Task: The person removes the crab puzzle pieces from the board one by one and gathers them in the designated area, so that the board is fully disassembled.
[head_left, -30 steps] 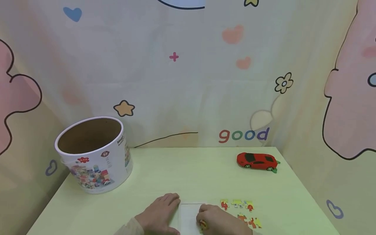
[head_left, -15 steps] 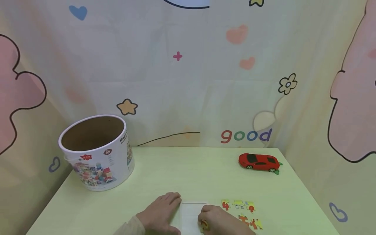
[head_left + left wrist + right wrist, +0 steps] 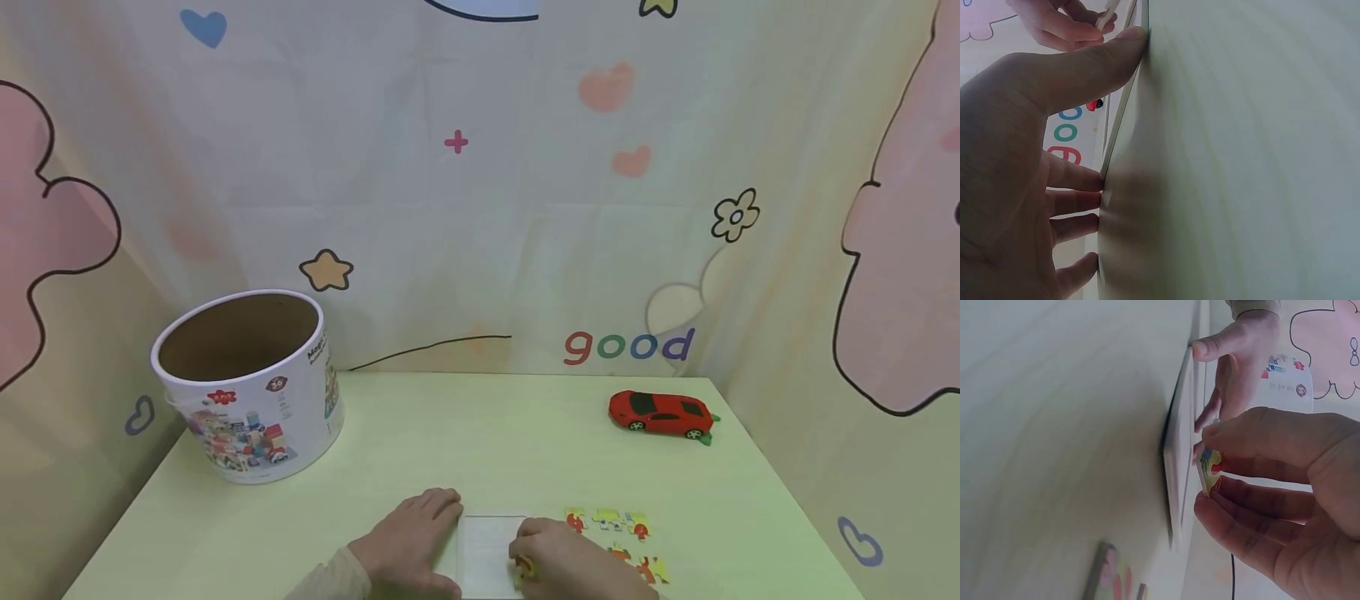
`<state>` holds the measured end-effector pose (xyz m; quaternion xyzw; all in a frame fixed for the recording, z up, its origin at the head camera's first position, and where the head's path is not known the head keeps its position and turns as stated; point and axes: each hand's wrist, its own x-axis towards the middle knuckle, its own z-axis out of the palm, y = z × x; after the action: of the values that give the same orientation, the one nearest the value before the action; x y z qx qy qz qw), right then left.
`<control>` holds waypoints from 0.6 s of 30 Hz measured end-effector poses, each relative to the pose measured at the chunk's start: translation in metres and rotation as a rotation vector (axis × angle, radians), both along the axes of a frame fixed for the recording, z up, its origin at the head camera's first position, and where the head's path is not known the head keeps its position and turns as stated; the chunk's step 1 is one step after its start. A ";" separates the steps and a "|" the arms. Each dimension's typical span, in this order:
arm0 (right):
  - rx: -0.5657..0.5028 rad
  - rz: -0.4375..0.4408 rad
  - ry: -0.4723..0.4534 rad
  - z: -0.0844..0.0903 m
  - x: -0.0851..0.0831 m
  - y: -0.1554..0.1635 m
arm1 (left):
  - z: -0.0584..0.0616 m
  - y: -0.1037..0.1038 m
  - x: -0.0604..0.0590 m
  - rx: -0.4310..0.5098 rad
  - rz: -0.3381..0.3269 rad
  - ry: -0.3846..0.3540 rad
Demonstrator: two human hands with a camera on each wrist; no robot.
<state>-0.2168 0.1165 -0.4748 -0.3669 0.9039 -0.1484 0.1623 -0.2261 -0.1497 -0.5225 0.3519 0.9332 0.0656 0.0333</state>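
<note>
Right hand (image 3: 558, 557) slightly forward (piece (image 3: 1210, 470) pinched)

Item count: one white board (image 3: 486, 550); one held puzzle piece (image 3: 523, 569); five loose pieces (image 3: 609, 522); one toy car (image 3: 660, 414); one tub (image 3: 247, 385); two hands.

Left hand (image 3: 408, 543) and right hand (image 3: 558, 557), both bare, without rings or gloves; a beige knit sleeve cuff (image 3: 330, 582) covers the left wrist.
</note>
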 end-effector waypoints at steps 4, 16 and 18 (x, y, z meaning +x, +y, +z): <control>-0.007 -0.034 -0.024 0.004 0.001 0.005 | 0.000 0.000 -0.001 -0.003 0.005 -0.006; -0.029 -0.048 -0.018 0.012 0.003 0.016 | 0.000 0.000 0.001 0.002 -0.003 0.021; -0.032 -0.046 0.002 0.013 0.003 0.018 | 0.000 0.000 0.002 0.000 -0.004 0.022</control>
<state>-0.2136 0.1346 -0.4615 -0.3489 0.9097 -0.1662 0.1521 -0.2243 -0.1499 -0.5220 0.3543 0.9328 0.0615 0.0230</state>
